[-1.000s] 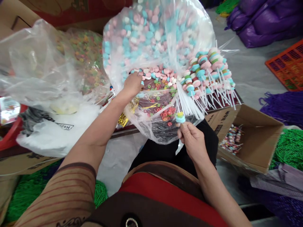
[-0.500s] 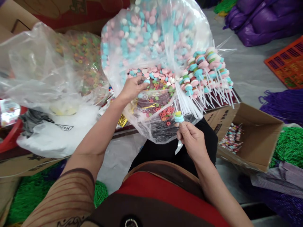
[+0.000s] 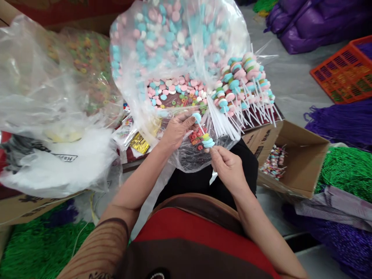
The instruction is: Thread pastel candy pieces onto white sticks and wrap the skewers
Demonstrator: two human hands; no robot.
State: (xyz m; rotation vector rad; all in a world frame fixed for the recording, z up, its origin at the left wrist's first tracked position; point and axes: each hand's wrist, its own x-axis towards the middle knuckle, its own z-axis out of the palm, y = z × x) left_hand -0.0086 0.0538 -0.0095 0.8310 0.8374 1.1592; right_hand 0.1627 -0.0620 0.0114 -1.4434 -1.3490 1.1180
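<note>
My right hand (image 3: 228, 167) pinches a white stick (image 3: 201, 128) with a yellow and a blue candy ring (image 3: 208, 140) threaded on it. My left hand (image 3: 176, 129) pinches a light blue candy (image 3: 197, 117) at the stick's tip. Both hands hover over a tray of loose pink, blue and white candies (image 3: 174, 87) lying under an open clear plastic bag (image 3: 174, 42). To the right of the hands lie a bundle of bare white sticks (image 3: 221, 122) and several finished candy skewers (image 3: 244, 83).
A cardboard box (image 3: 302, 162) with wrapped skewers sits to the right. Clear and white plastic bags (image 3: 52, 116) pile up at the left. An orange crate (image 3: 343, 71), purple bundles (image 3: 345, 122) and green bundles (image 3: 348, 170) lie around on the floor.
My left hand came out of the candy pile with a blue candy and moved down to the stick's tip. My right hand shifted slightly left with the stick.
</note>
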